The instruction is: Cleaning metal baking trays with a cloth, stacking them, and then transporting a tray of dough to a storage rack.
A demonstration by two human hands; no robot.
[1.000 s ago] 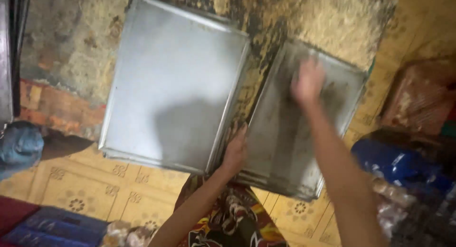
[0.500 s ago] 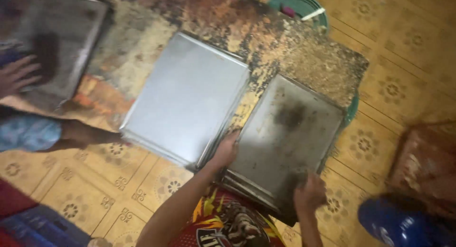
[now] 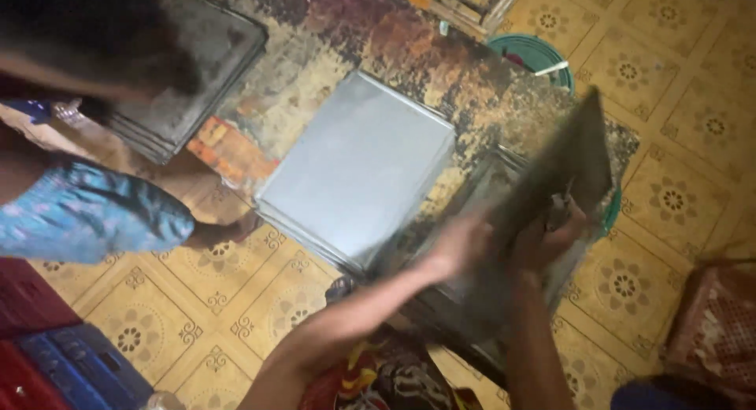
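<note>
Both my hands are on a dark, stained metal baking tray (image 3: 571,162) that is tilted up on edge above the floor mat. My right hand (image 3: 551,237) grips its lower edge from underneath. My left hand (image 3: 461,246), blurred by motion, holds the same edge further left. Under the raised tray lies another dark tray (image 3: 472,300) flat on the mat. A stack of cleaner silver trays (image 3: 358,166) sits just to the left of my hands.
A worn, stained mat (image 3: 378,40) covers the patterned yellow tile floor (image 3: 669,197). Another person in blue patterned clothing (image 3: 87,213) crouches at left beside a dark tray (image 3: 193,71). A green basin (image 3: 535,51) stands behind, a reddish crate (image 3: 713,331) at right, a blue crate (image 3: 71,363) at lower left.
The dark tray lay flat on the mat; now it is lifted and tipped up on edge in both my hands. My right hand moved from the tray's face to its lower edge.
</note>
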